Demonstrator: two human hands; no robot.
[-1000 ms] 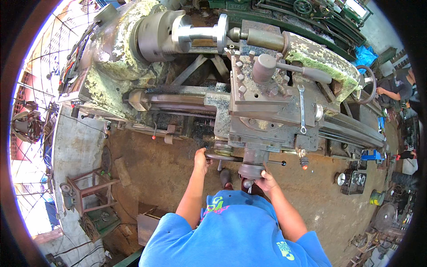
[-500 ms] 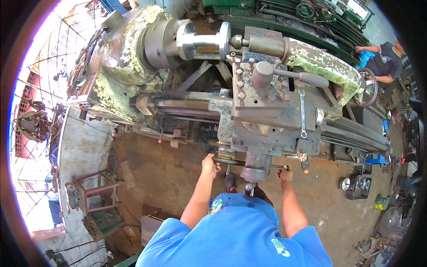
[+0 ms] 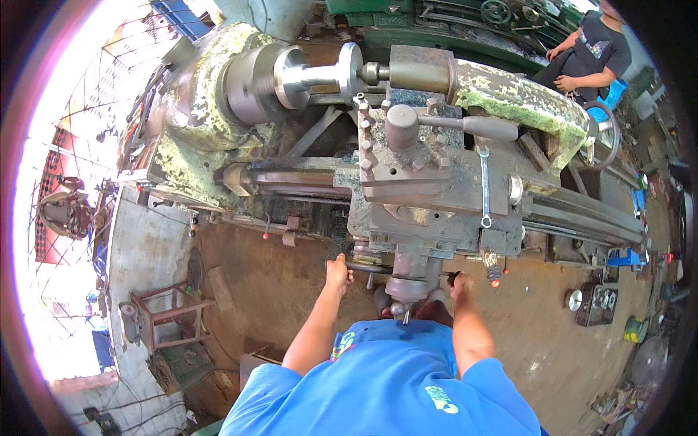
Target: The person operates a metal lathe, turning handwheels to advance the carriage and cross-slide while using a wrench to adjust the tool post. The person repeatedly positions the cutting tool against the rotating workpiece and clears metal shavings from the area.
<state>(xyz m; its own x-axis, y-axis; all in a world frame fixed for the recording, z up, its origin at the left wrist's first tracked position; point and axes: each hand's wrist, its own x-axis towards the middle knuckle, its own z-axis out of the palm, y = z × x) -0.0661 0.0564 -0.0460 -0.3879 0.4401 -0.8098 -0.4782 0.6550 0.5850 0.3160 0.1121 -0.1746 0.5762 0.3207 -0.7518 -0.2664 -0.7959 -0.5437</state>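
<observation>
Both of my hands are closed on the slim dark bar handle (image 3: 378,269) at the front of a large lathe's carriage. My left hand (image 3: 338,276) grips it near the left end. My right hand (image 3: 459,285) is wrapped round the right end, partly hiding it. The round hub (image 3: 406,288) of the handle sits between them. Above, a shiny flanged metal shaft (image 3: 320,75) is held between the chuck (image 3: 247,86), which looks blurred, and the tailstock centre (image 3: 372,72). The tool post (image 3: 402,129) with its lever (image 3: 494,128) stands beside the shaft's right flange.
A combination wrench (image 3: 486,187) lies on the carriage. Another person (image 3: 598,54) is behind the tailstock, near its handwheel (image 3: 607,138). A green machine (image 3: 436,36) stands at the back. At left is a metal-framed stand (image 3: 171,320); at right, a dark crate (image 3: 598,304) on the floor.
The view has shifted a little, and the other person at the right is more upright and further into view. Both my hands keep their grip on the bar handle, with small movement.
</observation>
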